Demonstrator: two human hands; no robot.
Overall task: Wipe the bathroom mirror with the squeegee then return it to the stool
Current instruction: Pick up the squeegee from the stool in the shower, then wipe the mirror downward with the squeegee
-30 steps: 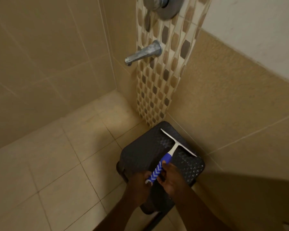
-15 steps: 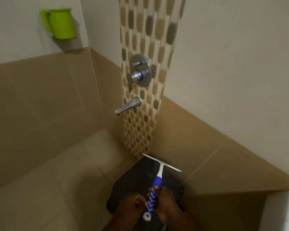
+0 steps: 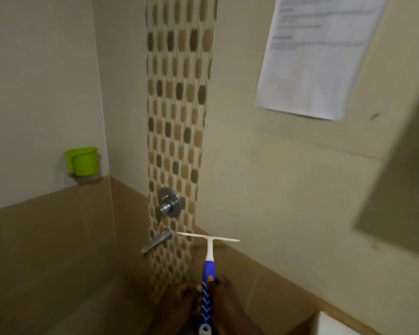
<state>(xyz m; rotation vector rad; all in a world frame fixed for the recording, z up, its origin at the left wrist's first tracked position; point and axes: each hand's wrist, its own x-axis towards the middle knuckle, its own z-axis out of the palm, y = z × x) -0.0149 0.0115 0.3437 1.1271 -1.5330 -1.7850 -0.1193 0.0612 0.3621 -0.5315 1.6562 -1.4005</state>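
My right hand (image 3: 224, 298) has its fingers wrapped around the upright blue-and-white plastic squeegee (image 3: 208, 269), left hand (image 3: 184, 301) touching the handle, grip unclear; mirror edge (image 3: 397, 170) lies up-right.

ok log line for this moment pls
phase: squeegee lifted | left hand on handle | right hand on handle | blade up, level | stool not in view | mirror edge at right
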